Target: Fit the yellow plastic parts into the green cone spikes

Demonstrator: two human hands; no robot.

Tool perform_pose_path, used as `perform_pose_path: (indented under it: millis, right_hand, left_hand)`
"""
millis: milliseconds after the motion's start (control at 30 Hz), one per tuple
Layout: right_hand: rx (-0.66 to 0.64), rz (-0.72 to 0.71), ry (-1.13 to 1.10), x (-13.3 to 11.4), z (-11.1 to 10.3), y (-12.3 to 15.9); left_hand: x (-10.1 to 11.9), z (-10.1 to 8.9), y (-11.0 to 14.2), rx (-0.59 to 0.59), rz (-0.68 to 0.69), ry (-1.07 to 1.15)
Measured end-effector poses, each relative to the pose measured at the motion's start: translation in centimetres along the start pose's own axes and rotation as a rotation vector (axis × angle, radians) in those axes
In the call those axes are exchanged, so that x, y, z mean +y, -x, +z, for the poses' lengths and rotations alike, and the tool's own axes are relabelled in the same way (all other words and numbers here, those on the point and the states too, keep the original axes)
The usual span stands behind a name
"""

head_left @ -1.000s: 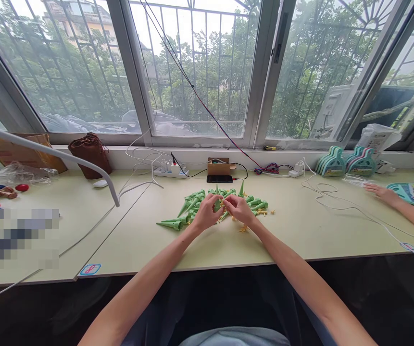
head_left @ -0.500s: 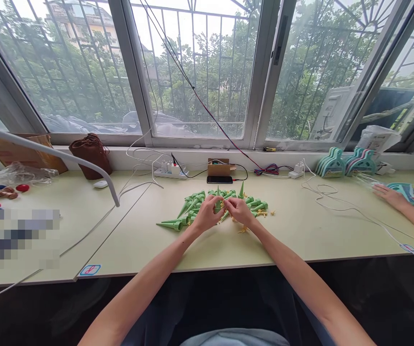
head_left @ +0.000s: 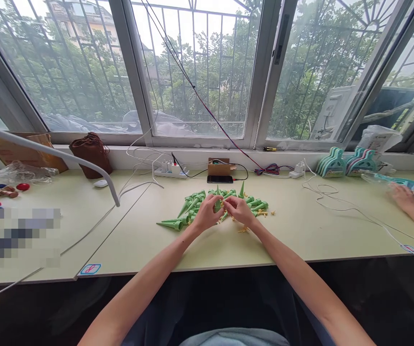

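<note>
Where barred windows [head_left: 195, 62] face trees [head_left: 300, 91], pale table [head_left: 134, 250] bears green cones [head_left: 193, 201].

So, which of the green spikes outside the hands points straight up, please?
The spike just beyond the right hand; its tip points up, while the loose others visible lie sideways.

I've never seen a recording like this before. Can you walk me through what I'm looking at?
There is no machine: a head-worn camera looks forward and down at the wearer's own bare hands, and every picture comes from it. The left hand holds a green cone-shaped piece; the right hand meets it, though what its fingers pinch is too small to tell. Around them on the table lie more green cones and small yellow pieces. Another person's hand is at the right.
</note>
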State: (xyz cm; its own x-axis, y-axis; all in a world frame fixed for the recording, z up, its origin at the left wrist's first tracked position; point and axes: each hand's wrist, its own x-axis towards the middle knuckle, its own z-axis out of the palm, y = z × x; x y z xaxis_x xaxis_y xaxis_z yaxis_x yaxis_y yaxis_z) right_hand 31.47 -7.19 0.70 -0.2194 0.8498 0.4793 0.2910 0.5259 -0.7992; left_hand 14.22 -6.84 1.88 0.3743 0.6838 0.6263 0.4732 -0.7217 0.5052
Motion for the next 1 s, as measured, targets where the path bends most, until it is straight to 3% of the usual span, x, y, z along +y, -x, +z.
perform_pose_path:
  millis: [500,1000]
  right_hand:
    - [0.031,-0.004,0.129,-0.24,0.03,-0.16]
    - [0.015,0.000,0.076,-0.15,0.08,0.01]
  left_hand:
    - [0.10,0.04,0.06,-0.010,0.025,-0.001]
    - [0.22,-0.03,0.03,-0.020,0.001,0.002]
